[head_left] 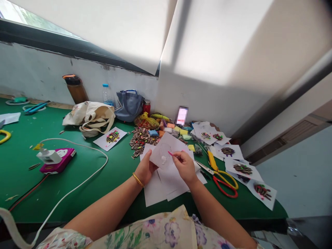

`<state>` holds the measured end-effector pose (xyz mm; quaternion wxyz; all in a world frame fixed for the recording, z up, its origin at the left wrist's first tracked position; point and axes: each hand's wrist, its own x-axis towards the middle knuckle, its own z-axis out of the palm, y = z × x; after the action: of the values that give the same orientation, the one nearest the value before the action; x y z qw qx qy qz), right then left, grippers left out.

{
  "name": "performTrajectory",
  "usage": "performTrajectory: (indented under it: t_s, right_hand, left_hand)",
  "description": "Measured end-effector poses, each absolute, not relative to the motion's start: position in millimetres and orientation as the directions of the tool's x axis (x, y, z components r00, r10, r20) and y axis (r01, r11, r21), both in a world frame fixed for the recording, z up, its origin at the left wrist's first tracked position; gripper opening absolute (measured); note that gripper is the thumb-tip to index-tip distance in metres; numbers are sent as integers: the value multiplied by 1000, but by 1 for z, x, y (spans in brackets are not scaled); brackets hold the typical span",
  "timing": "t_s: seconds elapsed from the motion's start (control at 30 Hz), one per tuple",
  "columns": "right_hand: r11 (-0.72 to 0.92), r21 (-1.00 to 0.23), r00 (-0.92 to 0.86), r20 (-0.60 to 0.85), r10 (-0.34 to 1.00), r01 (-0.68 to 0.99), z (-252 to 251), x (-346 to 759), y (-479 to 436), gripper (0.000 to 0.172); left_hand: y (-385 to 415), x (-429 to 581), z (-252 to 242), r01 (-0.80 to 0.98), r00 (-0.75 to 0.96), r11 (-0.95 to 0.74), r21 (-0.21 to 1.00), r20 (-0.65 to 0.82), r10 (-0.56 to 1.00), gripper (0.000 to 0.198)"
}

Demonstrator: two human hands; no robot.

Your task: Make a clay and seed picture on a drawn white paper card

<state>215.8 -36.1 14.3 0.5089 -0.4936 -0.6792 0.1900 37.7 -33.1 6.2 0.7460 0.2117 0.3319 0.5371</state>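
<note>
My left hand [145, 168] grips a small sheet of white paper [167, 141] by its left edge, thumb on top, and holds it tilted above the table. A faint round outline is drawn on the sheet, and a white dab [163, 159], perhaps soft clay, sits on its lower part. Between the thumb and fingers of my right hand [186, 167] is a thin pink pointed stick [170, 153], its tip over the drawing. Loose white sheets [171, 185] lie underneath. Just beyond is a heap of striped sunflower seeds [141, 140] with colourful bits mixed in.
Red-and-yellow scissors [225, 185] and a yellow-handled tool [212, 160] lie at right, beside several seed-decorated cards [243, 169]. Coloured clay packets [183, 132] and a phone [182, 116] are behind. Leftward are a seed card [112, 139], bags [129, 107], a magenta power strip [58, 162] and a white cable [85, 182].
</note>
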Motion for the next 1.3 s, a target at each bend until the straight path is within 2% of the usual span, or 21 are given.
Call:
performTrajectory:
  t_s: [0.13,0.3,0.43,0.57,0.73,0.87,0.93,1.1,1.3]
  right_hand:
    - [430,-751,-71,460,885,500,17,226,-29,13]
    - [529,-626,-273,463,843,573,28,236,-25,14]
    - [583,-557,-331,492,805,591,36,235,-28,15]
    - [588,-586,-314,507,803,558,39,223,-33,16]
    - [574,-622,-307,490,816,533,40,214,-35,15]
    - [531,-572,-102,614,782,626,37,217,-38,12]
    - [500,-538,-66,633,771,679,35,220,-40,13]
    - [502,-461,-195,564,802,732,29,217,-46,14]
    - [488,-426,-211,549,809,762,21,206,-48,12]
  left_hand:
    - [-30,32,6,-593,198,326,736,-260,945,46]
    - [-29,29,7,-422,293,211,882,-87,952,46]
    - [-32,29,4,-298,370,247,922,-127,920,44]
    - [-34,29,-2,-254,408,268,929,-149,901,48]
    - [-35,32,-5,-293,348,294,910,-185,919,45]
    - [-36,35,-3,-438,302,286,852,-160,940,48]
    - [-36,37,-1,-494,258,269,827,-156,954,50]
    - [-38,40,2,-529,182,258,808,-189,965,49]
    - [-38,45,-1,-570,166,217,793,-147,975,50]
